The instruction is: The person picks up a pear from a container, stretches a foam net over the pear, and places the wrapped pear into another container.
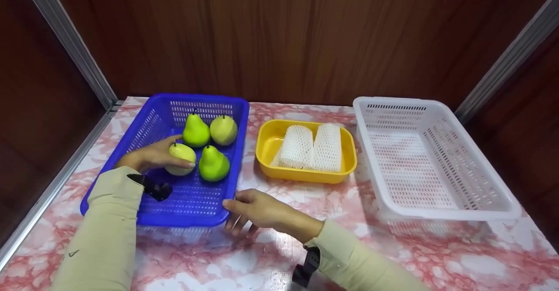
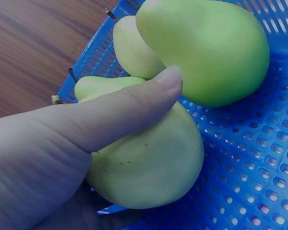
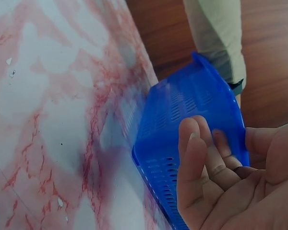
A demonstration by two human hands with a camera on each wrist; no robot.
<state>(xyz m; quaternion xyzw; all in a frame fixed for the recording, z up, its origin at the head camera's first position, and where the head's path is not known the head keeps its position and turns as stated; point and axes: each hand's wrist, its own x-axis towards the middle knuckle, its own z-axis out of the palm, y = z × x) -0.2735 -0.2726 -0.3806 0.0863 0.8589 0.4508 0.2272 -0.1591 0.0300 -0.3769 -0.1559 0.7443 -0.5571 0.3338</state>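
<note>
My left hand (image 1: 159, 154) reaches into the blue basket (image 1: 238, 151) and grips a round, pale yellow-green pear (image 1: 181, 153). In the left wrist view its thumb (image 2: 129, 110) lies across the pale pear (image 2: 149, 167); the other fingers are mostly hidden behind the fruit. Beside it in the basket are two bright green pears (image 1: 196, 131) and another pale pear (image 1: 223, 130). At the basket's near right corner my right hand (image 1: 262, 210) holds the rim, thumb (image 3: 259, 139) on the edge and fingers against the outer side below it.
A yellow tub (image 1: 305, 176) in the middle holds white foam net sleeves (image 1: 327, 149). On the right stands a white perforated basket (image 1: 436, 214). Brown wood panels (image 1: 301, 37) enclose the marbled red-and-white tabletop (image 1: 227, 260) at the back and sides.
</note>
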